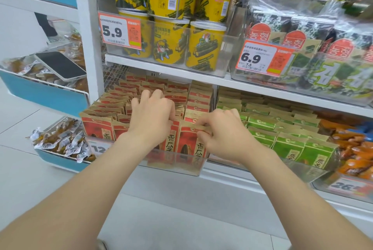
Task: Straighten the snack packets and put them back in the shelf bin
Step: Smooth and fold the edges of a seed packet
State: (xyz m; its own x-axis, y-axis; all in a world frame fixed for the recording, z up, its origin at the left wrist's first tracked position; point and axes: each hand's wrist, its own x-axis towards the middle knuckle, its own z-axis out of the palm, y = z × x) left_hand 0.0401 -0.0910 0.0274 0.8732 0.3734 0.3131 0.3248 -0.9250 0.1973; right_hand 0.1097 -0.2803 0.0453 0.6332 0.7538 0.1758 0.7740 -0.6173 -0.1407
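Your two forearms (292,189) reach from the bottom of the view up to the shelf bin (181,161).

The grip of your right hand (224,132) is pressed together: thumb and fingers pinch the top seal of the front packet (188,144), which stands at the front right corner of the bin, just behind its clear front wall. The fingers of your left hand (153,112) are curled down into the middle rows of the bin. I cannot tell if they pinch a packet or only press the tops.

I judge the task is far along. The red packets (179,96) are all inside the bin, and the back rows stand in even lines. The front rows on the left side of the bin lean a little and look less even, so some straightening is left there.

For moving:
- The shelf board (161,68) hangs low over the back of the bin, so lift packets toward you, not up.
- The green packets (288,144) stand just beside the right wall of the bin.
- In front of the bin, only a price tag (99,146) on the front left corner shows.
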